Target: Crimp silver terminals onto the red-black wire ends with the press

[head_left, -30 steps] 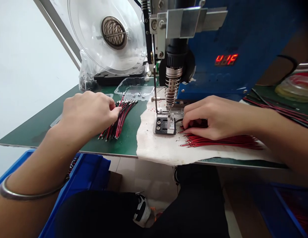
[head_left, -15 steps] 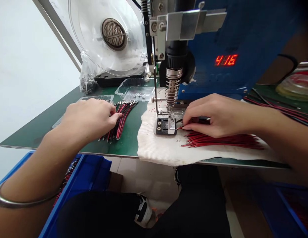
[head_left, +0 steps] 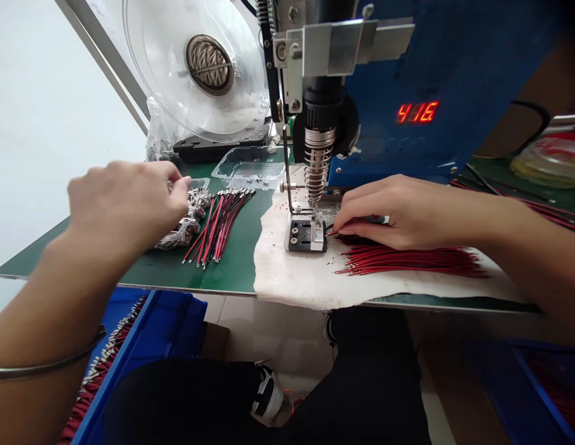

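Spanning the view, the green desk (head_left: 241,266) carries everything else on top. Rising from it toward the right is a blue machine (head_left: 375,139), with a spring-wrapped shaft (head_left: 320,164) at its front. A clear reel (head_left: 243,43) stands behind, to the left. Below the desk's near edge, on the left, a blue bin (head_left: 180,324) holds many red and black wires with silvery ends. A cream ribbed sheet (head_left: 278,266) covers the desk under the shaft. Of the two hands, the left hand (head_left: 127,198) is raised over the desk's left side, thumb and forefinger close together; whether anything sits between them I cannot tell. The right hand (head_left: 384,213) is grasping one wire over the sheet. Beneath it lies a bundle of red and black wires (head_left: 412,262). Another bundle (head_left: 225,225), tipped with metal connectors, rests on bare desk left of the sheet. Behind that sits a clear tray (head_left: 250,175); nearer the left hand is a heap of small pale parts (head_left: 192,213). Under the shaft is a black block (head_left: 301,237). Smallest is the pinched red wire (head_left: 332,233), its tip just beside that block.
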Available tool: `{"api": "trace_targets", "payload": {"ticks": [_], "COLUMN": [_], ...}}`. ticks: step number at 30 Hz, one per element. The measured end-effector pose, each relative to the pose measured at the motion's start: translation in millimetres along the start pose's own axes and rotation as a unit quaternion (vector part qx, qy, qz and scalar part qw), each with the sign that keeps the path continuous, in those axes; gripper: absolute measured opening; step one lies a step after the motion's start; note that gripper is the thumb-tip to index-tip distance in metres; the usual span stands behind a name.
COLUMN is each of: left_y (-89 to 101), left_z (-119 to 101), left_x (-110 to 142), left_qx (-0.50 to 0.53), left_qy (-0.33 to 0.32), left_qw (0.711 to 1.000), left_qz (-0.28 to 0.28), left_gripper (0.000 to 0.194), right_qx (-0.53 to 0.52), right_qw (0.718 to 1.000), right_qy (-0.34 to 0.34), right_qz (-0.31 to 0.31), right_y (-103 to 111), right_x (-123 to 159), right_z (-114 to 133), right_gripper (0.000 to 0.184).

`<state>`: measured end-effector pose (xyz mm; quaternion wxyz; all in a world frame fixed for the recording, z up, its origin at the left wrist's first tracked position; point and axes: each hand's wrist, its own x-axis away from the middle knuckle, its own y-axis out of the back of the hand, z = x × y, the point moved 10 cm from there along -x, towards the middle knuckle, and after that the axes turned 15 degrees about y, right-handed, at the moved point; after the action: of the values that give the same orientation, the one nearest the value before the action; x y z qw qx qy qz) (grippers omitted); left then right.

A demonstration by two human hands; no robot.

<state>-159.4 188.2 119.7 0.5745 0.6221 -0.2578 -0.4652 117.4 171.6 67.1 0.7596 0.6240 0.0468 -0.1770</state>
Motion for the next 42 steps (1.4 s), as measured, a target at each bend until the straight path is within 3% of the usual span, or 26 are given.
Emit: {"api": "trace_targets", "payload": {"ticks": [3,7,12,16,21,24,27,29,37,42], "left_y": [-14.8,-38.3,-39.4,-38.3,-34.4,-37.6,-36.5,-38.9,-37.7,-36.9], "left_z": [24,37,40,41,50,52,51,52,50,47], "left_x": [-21,-37,-36,-34,-34,-32,-33,-34,-33,-31], "left_qx": [-0.010,0.030,0.082,0.076,0.058,0.091,0.156,0.164,0.148,0.104], "left_qy": [0.036,0.006,-0.008,0.001,0.040,0.041,0.018,0.014,0.008,-0.002], "left_qw": [0.998,0.990,0.989,0.990,0.990,0.987,0.983,0.982,0.985,0.991], "left_qz": [0.059,0.141,0.126,0.121,0.121,0.125,0.094,0.089,0.093,0.082], "left_gripper": [0.051,0.045,0.028,0.027,0.035,0.039,0.059,0.062,0.047,0.019], "right_qx": [0.000,0.016,0.032,0.027,0.055,0.046,0.037,0.040,0.060,0.062], "right_qw": [1.000,1.000,0.998,0.996,0.987,0.986,0.986,0.985,0.982,0.981], "right_qy": [-0.003,-0.022,-0.023,0.006,0.016,-0.011,-0.049,-0.066,-0.067,-0.070], "right_qz": [0.002,-0.016,-0.047,-0.088,-0.151,-0.158,-0.153,-0.155,-0.166,-0.171], "right_y": [1,5,9,15,26,23,16,13,12,12], "right_x": [0,1,0,-4,-7,-8,-9,-9,-10,-9], "right_z": [-2,-7,-7,2,10,10,8,8,10,10], "right_gripper": [0.027,0.031,0.030,0.024,0.020,0.023,0.023,0.023,0.022,0.023]}}
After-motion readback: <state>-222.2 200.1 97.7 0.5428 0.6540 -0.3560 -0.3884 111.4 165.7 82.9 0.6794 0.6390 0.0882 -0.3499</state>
